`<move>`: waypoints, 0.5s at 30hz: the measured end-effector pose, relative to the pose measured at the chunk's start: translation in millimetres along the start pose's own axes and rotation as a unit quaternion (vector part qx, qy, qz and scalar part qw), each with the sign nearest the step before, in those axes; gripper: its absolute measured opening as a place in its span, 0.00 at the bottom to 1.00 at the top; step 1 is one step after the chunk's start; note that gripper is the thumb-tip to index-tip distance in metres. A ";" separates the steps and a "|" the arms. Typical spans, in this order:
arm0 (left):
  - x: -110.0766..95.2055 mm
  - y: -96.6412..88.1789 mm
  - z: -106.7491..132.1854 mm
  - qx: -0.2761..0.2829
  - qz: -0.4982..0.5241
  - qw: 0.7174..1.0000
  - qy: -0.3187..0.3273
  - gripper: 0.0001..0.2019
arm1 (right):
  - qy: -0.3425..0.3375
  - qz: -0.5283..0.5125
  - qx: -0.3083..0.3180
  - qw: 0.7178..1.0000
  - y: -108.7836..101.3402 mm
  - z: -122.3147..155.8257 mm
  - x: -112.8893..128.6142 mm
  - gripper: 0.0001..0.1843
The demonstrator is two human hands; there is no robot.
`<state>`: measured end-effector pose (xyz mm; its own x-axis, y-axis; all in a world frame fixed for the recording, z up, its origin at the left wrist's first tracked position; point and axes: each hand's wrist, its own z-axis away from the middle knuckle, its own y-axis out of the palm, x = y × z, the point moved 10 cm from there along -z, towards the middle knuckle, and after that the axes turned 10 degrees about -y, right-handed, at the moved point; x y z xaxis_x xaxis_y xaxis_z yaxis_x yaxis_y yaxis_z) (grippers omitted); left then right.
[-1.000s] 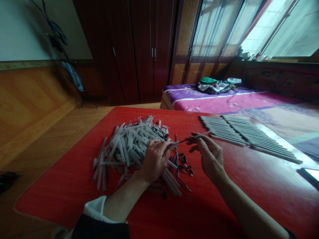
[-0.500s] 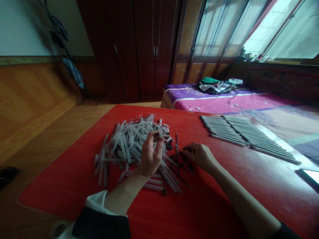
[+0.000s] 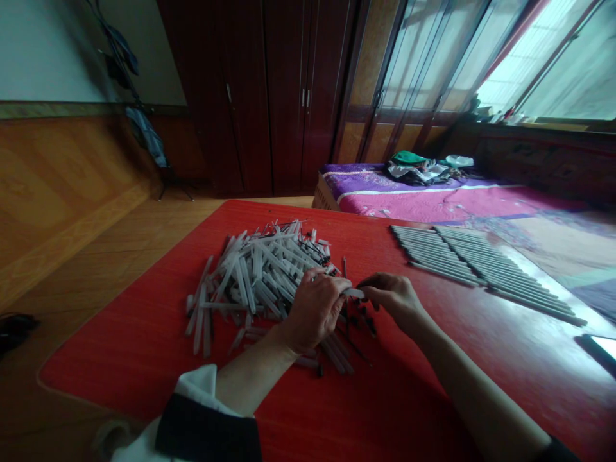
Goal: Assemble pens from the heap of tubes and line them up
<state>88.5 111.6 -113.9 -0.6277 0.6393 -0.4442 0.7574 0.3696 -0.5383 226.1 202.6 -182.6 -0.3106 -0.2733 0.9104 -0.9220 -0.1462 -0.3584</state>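
Note:
My left hand [image 3: 320, 305] is closed round a translucent white plastic tube [image 3: 353, 293], whose end sticks out from the fingers toward the right. Against that end, my right hand [image 3: 392, 298] has its thumb and fingers pinched together. Whatever lies between those fingertips is too small or hidden to name. Behind and left of my hands rises a heap of similar translucent tubes [image 3: 255, 266]. Small black pieces [image 3: 368, 321] and thin dark rods [image 3: 344, 266] lie on the red table [image 3: 144, 333] close to and below my hands.
Two rows of grey-white sticks with dark ends [image 3: 500, 273] lie side by side at the table's right. A phone-like device with a lit screen [image 3: 601, 350] rests at the right edge. Beyond the table stand a bed [image 3: 433, 199] and dark wardrobes [image 3: 283, 96].
My left hand has moved right and turned over, bringing the tube down to my right hand. My right hand has lifted from the black pieces and met the tube's end.

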 end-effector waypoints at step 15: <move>-4.5 -8.7 -20.6 -0.005 -0.067 0.998 0.012 0.10 | -0.057 -0.184 -0.059 0.979 -13.2 -3.4 60.7 0.05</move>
<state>88.5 119.4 -92.6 -0.7188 0.6001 -0.3510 0.6689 0.4595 -0.5843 218.6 191.1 -121.9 0.0695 -0.3280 0.9421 -0.9891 -0.1454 0.0223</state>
